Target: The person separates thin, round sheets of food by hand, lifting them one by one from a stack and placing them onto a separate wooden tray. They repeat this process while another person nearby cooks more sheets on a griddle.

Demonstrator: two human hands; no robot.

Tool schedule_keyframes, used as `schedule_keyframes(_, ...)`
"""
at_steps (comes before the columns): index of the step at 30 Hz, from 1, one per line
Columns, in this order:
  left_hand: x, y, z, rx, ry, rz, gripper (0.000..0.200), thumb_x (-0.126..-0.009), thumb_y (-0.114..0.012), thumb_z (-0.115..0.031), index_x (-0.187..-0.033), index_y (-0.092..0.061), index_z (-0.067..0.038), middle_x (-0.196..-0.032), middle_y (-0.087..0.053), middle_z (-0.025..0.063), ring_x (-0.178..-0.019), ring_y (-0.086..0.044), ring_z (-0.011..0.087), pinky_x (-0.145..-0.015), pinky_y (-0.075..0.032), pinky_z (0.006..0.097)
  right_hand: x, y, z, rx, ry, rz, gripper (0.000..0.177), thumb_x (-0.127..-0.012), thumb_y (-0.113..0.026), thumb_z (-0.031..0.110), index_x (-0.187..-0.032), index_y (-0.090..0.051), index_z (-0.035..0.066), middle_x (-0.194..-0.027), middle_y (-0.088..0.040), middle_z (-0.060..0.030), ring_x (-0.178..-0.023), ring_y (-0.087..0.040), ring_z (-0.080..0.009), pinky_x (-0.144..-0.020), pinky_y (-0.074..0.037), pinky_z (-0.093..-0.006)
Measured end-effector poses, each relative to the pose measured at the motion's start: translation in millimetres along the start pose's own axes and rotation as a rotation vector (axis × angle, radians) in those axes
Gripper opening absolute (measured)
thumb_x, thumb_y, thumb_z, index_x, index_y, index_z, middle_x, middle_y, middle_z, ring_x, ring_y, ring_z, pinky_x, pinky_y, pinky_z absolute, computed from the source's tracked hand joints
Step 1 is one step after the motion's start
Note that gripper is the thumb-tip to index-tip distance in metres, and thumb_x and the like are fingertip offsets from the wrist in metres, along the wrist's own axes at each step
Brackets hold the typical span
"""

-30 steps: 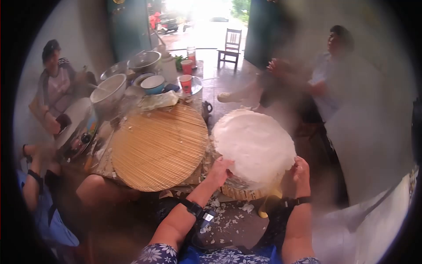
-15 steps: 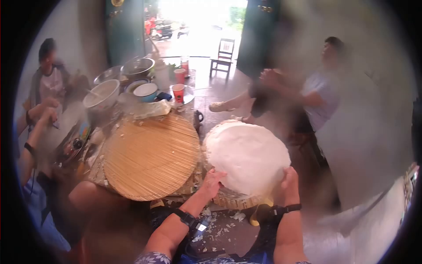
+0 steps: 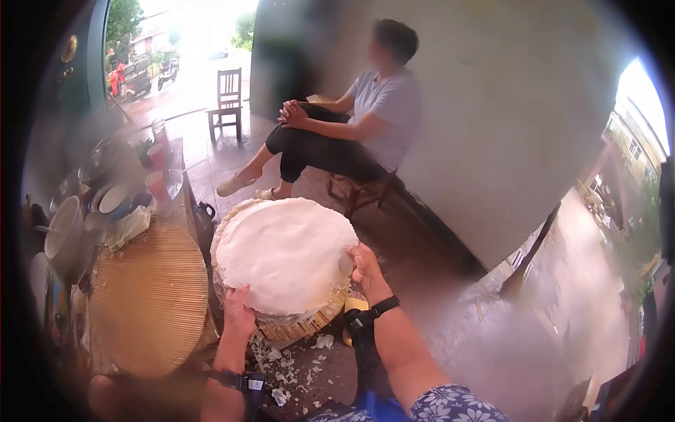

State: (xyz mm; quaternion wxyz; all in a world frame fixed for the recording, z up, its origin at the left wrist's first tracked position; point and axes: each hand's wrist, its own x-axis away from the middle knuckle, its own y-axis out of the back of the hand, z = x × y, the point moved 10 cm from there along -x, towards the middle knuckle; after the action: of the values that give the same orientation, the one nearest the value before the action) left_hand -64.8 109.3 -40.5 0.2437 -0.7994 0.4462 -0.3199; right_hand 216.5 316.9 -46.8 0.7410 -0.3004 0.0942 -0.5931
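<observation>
A large, round white sheet [image 3: 281,253], smooth and slightly wrinkled, lies before me on a round slatted reed tray [image 3: 302,327]. Its thickness and whether more sheets lie beneath are hard to make out. At the sheet's near-left edge, my left hand [image 3: 239,314] is closed, thumb on top. My right hand [image 3: 364,267] pinches the right edge, where a small piece of the rim is bent. A second round slatted tray [image 3: 151,295], bare and tan, rests on the table to the left.
Bowls [image 3: 65,228], red paper cups [image 3: 156,184] and a plastic bag [image 3: 130,226] crowd the table at left. White scraps [image 3: 281,397] litter the surface below my hands. A seated person [image 3: 383,112] is beyond the tray; a wooden chair [image 3: 228,102] stands by the doorway.
My view has swung right, so the table and trays appear further left. Both hands stay at the sheet's edge. The seated person now shows more fully.
</observation>
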Motion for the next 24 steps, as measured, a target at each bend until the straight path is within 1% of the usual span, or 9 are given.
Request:
schedule_keyframes(1,3,-1,-3,-0.005,0.002,-0.007,0.025,-0.080,-0.056,-0.006,-0.104,-0.053,-0.011,-0.102,-0.058,0.0055,-0.098,-0.056,0.0234,-0.083,-0.047,0.0428,12,-13,8,-0.020,0.006,-0.024,0.025,-0.077,-0.053,0.001,-0.102,-0.052,0.000,-0.090,-0.060,-0.0111,-0.078,-0.060,-0.0235,-0.071,-0.052,-0.0387)
schedule_keyframes(3,3,-1,-6,-0.014,-0.002,-0.017,0.030,-0.075,-0.059,-0.005,-0.103,-0.051,-0.013,-0.105,-0.056,0.0032,-0.101,-0.055,0.0234,-0.085,-0.046,0.0449,10,-11,4,-0.029,-0.001,-0.048,0.022,-0.076,-0.054,0.000,-0.099,-0.052,0.001,-0.085,-0.059,-0.0084,-0.073,-0.059,-0.0219,-0.067,-0.052,-0.0373)
schedule_keyframes(4,-7,7,-5,-0.025,-0.025,0.042,0.032,-0.074,-0.059,-0.006,-0.105,-0.051,-0.013,-0.106,-0.056,0.0032,-0.102,-0.054,0.0240,-0.086,-0.046,0.0457,6,-5,2,0.040,0.010,-0.043,0.031,-0.078,-0.055,0.003,-0.109,-0.050,0.000,-0.092,-0.059,-0.0101,-0.082,-0.060,-0.0249,-0.072,-0.053,-0.0397)
schedule_keyframes(7,-2,-9,-7,0.057,0.034,0.098,0.042,-0.078,-0.058,-0.012,-0.119,-0.051,-0.009,-0.117,-0.057,0.0058,-0.109,-0.053,0.0254,-0.092,-0.044,0.0462,-16,14,-16,0.035,0.078,-0.040,0.027,-0.077,-0.058,0.004,-0.103,-0.049,0.001,-0.088,-0.057,-0.0078,-0.075,-0.058,-0.0206,-0.066,-0.052,-0.0382)
schedule_keyframes(9,-20,22,-14,-0.241,-0.188,0.123,0.038,-0.084,-0.055,-0.015,-0.121,-0.050,-0.005,-0.118,-0.057,0.0074,-0.109,-0.054,0.0262,-0.093,-0.045,0.0443,-15,21,-14,0.028,0.103,-0.042,0.025,-0.078,-0.057,0.005,-0.102,-0.050,0.001,-0.088,-0.057,-0.0073,-0.076,-0.058,-0.0197,-0.065,-0.051,-0.0372)
schedule_keyframes(13,-32,27,0,0.003,0.046,0.077,0.039,-0.086,-0.054,-0.015,-0.123,-0.048,-0.002,-0.119,-0.056,0.0092,-0.109,-0.054,0.0266,-0.092,-0.046,0.0433,-3,-1,-1,0.019,0.121,0.002,0.024,-0.079,-0.056,0.005,-0.101,-0.051,0.002,-0.090,-0.057,-0.0069,-0.079,-0.058,-0.0188,-0.066,-0.051,-0.0362)
schedule_keyframes(17,-22,28,-15,-0.382,-0.202,0.137,0.040,-0.085,-0.054,-0.012,-0.123,-0.047,-0.002,-0.118,-0.056,0.0096,-0.107,-0.055,0.0263,-0.092,-0.046,0.0423,-1,-1,6,0.097,0.172,-0.008,0.025,-0.079,-0.054,0.003,-0.104,-0.051,0.001,-0.093,-0.057,-0.0074,-0.083,-0.058,-0.0195,-0.071,-0.052,-0.0369)
schedule_keyframes(21,-27,32,-19,-0.394,-0.300,0.178,0.041,-0.082,-0.055,-0.008,-0.122,-0.047,-0.003,-0.117,-0.057,0.0091,-0.105,-0.056,0.0258,-0.091,-0.047,0.0404,1,-10,4,-0.018,0.112,0.071,0.029,-0.079,-0.053,0.001,-0.108,-0.052,0.001,-0.097,-0.059,-0.0096,-0.084,-0.060,-0.0217,-0.073,-0.053,-0.0389)
schedule_keyframes(24,-21,14,-9,0.007,-0.046,0.053,0.043,-0.080,-0.056,-0.006,-0.122,-0.048,-0.003,-0.117,-0.056,0.0080,-0.106,-0.055,0.0250,-0.091,-0.047,0.0396,2,-9,6,-0.029,0.089,0.043,0.028,-0.080,-0.053,0.001,-0.108,-0.052,0.001,-0.097,-0.060,-0.0097,-0.083,-0.061,-0.0220,-0.072,-0.053,-0.0394)
